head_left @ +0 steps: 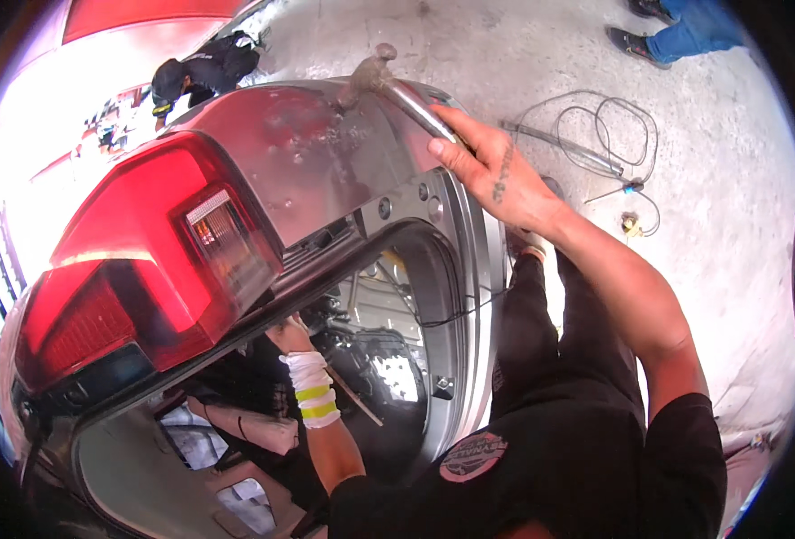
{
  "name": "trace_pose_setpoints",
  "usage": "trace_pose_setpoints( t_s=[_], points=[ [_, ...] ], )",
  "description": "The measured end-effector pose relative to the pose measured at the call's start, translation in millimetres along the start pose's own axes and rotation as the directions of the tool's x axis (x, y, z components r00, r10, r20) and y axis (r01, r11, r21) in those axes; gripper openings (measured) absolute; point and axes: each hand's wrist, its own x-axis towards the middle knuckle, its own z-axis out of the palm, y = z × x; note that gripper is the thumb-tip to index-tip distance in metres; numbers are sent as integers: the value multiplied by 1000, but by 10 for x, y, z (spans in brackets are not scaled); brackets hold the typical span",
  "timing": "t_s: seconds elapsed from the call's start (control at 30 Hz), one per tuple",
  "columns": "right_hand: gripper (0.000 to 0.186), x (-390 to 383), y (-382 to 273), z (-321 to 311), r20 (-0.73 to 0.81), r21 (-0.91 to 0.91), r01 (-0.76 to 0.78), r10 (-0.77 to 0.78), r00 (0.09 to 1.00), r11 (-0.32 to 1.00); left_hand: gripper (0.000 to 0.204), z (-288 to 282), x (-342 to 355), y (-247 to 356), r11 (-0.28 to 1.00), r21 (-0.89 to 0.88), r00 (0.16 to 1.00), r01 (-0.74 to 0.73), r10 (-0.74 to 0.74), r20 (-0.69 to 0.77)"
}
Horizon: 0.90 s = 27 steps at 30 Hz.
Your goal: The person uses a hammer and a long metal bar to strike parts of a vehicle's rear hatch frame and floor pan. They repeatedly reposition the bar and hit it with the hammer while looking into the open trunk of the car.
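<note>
My right hand (492,171) is closed around the metal handle of a hammer (406,101). The hammer's head is over the dented grey rear panel (317,153) of a car; whether it touches the metal I cannot tell. My left hand (291,336) reaches inside the car through the rear opening, below the tail light. A white wristband (309,386) with yellow stripes covers that wrist. The left fingers are mostly hidden in shadow. A thin rod (357,398) shows beside the left wrist. The red tail light (159,251) sits left of the dented panel.
The opening's grey frame (469,296) curves close to my body. On the concrete floor lie a long metal bar (577,151) and a looped cable (653,135). A person in dark clothes (213,70) bends beyond the car. Another person's legs in blue jeans (698,31) stand far right.
</note>
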Motion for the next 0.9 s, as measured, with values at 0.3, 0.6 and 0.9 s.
trace_pose_setpoints(
  t_s=[0.3, 0.6, 0.9],
  points=[
    [48, -28, 48, 93, -36, -15, 51, -52, 998, 999, 29, 55, -52, 250, 993, -113, 998, 38, -31, 56],
    [53, -83, -67, 74, 18, -1, -79, 79, 997, 997, 24, 80, -177, 653, 993, -32, 983, 112, -106, 150],
    [54, -265, -115, 190, -56, 10, -76, 77, 995, 997, 22, 2, 15, 524, 977, -134, 971, 167, -139, 193]
  ],
)
